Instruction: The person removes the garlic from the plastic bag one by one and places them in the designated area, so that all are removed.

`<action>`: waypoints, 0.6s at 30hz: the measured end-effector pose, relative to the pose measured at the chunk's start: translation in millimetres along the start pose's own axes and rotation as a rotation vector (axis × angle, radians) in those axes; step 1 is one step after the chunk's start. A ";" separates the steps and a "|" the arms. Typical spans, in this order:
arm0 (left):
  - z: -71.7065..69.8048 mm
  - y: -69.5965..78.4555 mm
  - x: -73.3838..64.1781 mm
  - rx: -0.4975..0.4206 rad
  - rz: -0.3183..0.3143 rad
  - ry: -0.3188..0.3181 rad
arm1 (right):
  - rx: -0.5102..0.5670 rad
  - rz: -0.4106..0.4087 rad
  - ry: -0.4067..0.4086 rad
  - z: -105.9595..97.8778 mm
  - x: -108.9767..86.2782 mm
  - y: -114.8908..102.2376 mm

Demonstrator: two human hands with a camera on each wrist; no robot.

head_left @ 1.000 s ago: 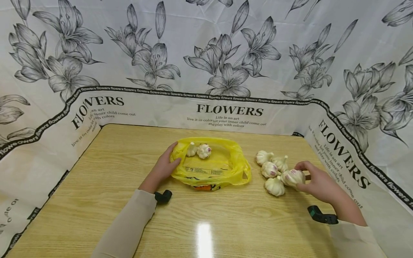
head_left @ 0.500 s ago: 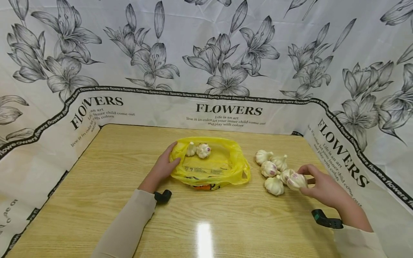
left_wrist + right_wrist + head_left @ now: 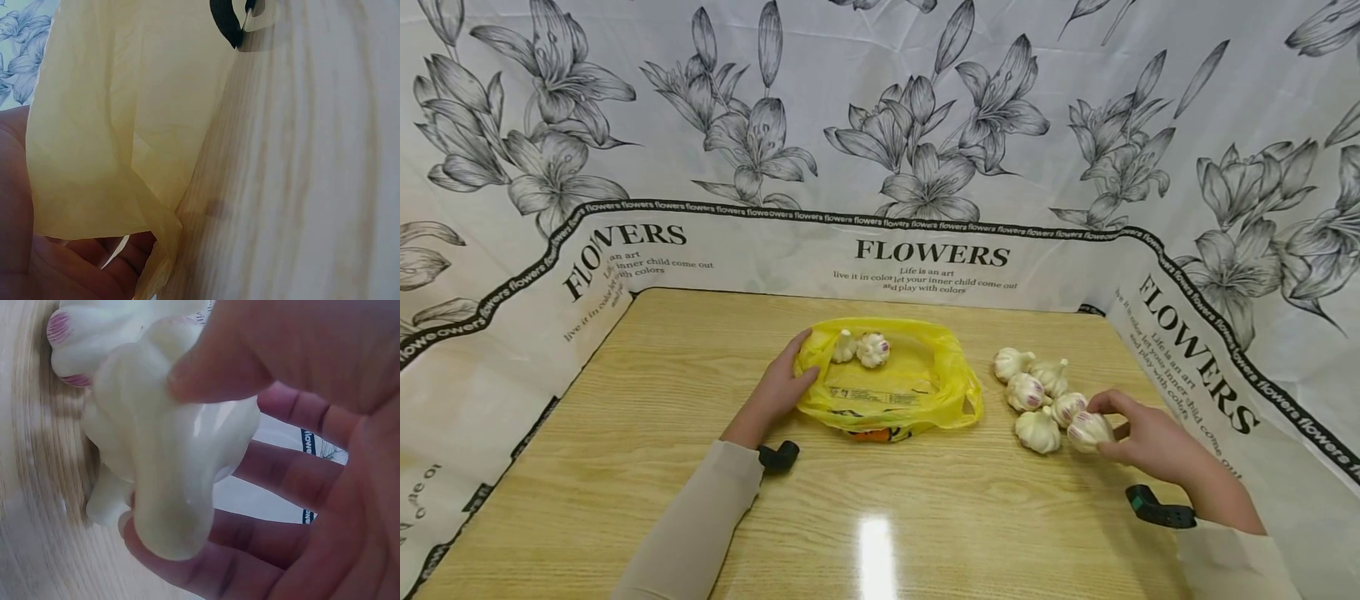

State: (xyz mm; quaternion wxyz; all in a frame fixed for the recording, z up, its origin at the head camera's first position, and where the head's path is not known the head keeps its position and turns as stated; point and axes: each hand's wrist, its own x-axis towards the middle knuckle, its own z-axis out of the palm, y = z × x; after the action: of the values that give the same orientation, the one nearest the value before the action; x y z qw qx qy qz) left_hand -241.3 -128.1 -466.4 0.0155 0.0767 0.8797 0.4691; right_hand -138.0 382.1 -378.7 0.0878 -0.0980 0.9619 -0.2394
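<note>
Right hand: thumb and fingers pinch a round, white, purple-streaked garlic bulb; whether it touches the table is hard to tell.
Loose bulbs: five similar white garlic bulbs, clustered just beside it.
Left hand: grips the left rim of a thin, yellow plastic bag, fingers partly hidden behind the film.
Bag contents: two whitish garlic bulbs, toward the far left.
Edges: pale wooden table backed by white, flower-printed cloth; beige sleeves cut off below.
Open room: wood between bag and cluster, wider on the near side.
</note>
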 end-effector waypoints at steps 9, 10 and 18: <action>0.1 0.8 -0.4 -0.004 -0.009 0.000 | 0.051 0.009 -0.083 1.9 3.5 0.6; 0.1 0.6 -0.3 -0.004 -0.009 0.001 | 0.052 0.018 -0.092 2.5 4.1 0.9; 0.2 0.2 0.2 0.000 -0.016 -0.001 | -0.041 0.002 -0.112 7.0 13.1 5.4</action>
State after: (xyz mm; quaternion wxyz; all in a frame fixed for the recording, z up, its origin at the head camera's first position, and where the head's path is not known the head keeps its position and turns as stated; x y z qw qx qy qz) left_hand -241.5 -127.8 -466.3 0.0199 0.0698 0.8802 0.4691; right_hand -149.9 380.7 -389.0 0.1399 -0.1119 0.9604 -0.2135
